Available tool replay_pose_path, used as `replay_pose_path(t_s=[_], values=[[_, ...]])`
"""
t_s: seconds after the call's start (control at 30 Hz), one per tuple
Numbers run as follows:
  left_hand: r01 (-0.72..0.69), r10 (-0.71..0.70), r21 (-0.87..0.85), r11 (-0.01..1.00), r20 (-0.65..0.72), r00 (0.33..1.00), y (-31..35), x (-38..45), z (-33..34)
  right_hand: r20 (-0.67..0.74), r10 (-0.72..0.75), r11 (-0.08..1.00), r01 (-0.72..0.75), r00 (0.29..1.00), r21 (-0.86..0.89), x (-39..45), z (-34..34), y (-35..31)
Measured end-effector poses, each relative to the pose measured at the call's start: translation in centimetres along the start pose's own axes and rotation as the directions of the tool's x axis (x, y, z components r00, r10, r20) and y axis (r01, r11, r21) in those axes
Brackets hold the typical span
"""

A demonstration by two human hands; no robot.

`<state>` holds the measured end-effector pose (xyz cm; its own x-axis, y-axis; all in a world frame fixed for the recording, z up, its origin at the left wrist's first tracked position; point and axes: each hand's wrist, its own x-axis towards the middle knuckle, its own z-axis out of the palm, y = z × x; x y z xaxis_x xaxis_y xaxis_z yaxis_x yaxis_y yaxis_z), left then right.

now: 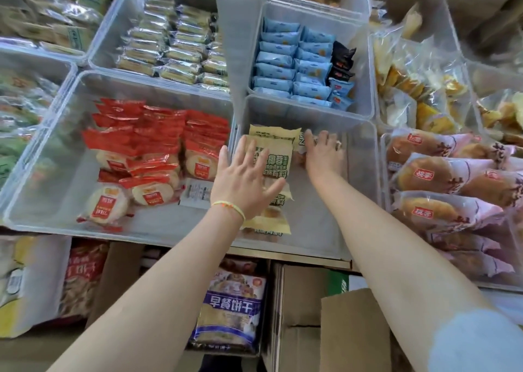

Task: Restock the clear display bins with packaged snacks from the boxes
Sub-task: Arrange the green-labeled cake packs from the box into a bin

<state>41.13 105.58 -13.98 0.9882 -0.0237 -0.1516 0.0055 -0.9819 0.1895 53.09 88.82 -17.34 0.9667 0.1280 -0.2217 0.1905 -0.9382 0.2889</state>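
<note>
We are lining up yellow snack packets (271,156) along the left wall of the clear bin (365,179). Our left hand (249,179) is pressing them flat with spread fingers; our right hand (322,153) is resting open on another packet at the far wall. Next we judge more packets must come from the cardboard box (308,295) below.

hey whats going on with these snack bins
A person is filling the middle clear bin with yellow snack packets. The left hand lies flat with spread fingers on the stack at the bin's left side, and the right hand reaches to the back of the bin, touching another packet there. Most of this bin is bare, while the red-packet bin beside it is fuller. Cardboard boxes sit below.
</note>
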Motion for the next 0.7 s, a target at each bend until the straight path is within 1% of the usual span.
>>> replay_pose_path(t_s=[0.1,0.23,0.3,0.37,0.4,0.43,0.47,0.5,0.53,0.57,0.63,0.7], values=[[-0.004,0.004,-0.006,1.000,0.008,1.000,-0.1,0.2,-0.2,0.002,0.016,1.000,-0.016,1.000,0.025,0.0,-0.2,0.1],[-0.008,0.008,-0.013,1.000,0.009,1.000,-0.2,0.2,-0.2,0.038,0.028,0.999,-0.029,0.999,0.030,-1.4,-1.8,-0.1],[-0.008,0.008,-0.026,1.000,0.004,1.000,-0.3,0.2,-0.4,-0.017,0.006,0.999,-0.005,1.000,0.052,-3.5,-3.5,-0.1],[-0.007,0.006,-0.043,0.999,-0.010,1.000,-0.4,0.0,-0.7,-0.124,-0.052,0.982,0.074,0.991,0.172,-7.1,-5.1,0.3],[-0.004,0.003,-0.050,0.999,-0.021,1.000,-0.5,-0.1,-0.8,-0.152,-0.094,0.954,0.133,0.984,0.268,-9.3,-5.8,0.7],[0.008,-0.010,-0.064,0.998,-0.032,0.999,-0.5,-0.3,-1.0,-0.134,-0.141,0.906,0.182,0.981,0.381,-11.8,-6.5,1.3],[0.029,-0.032,-0.085,0.996,-0.036,0.999,-0.2,-0.7,-1.2,-0.067,-0.181,0.849,0.191,0.981,0.493,-14.4,-7.2,1.9],[0.048,-0.053,-0.114,0.992,-0.040,0.998,0.4,-1.2,-1.6,0.025,-0.219,0.795,0.164,0.975,0.584,-17.0,-7.6,2.7],[0.051,-0.059,-0.153,0.987,-0.050,0.997,1.5,-2.0,-2.1,0.105,-0.257,0.760,0.134,0.961,0.636,-19.3,-7.9,3.5],[0.029,-0.042,-0.194,0.981,-0.062,0.997,3.1,-3.1,-2.7,0.171,-0.297,0.753,0.120,0.940,0.648,-21.5,-8.2,4.3],[-0.045,0.030,-0.279,0.959,-0.059,0.998,7.4,-6.2,-3.7,0.346,-0.354,0.782,0.072,0.869,0.620,-25.1,-7.8,6.3],[-0.065,0.082,-0.374,0.925,0.030,0.996,11.9,-9.6,-3.7,0.527,-0.395,0.797,-0.005,0.752,0.604,-27.7,-6.7,8.6]])
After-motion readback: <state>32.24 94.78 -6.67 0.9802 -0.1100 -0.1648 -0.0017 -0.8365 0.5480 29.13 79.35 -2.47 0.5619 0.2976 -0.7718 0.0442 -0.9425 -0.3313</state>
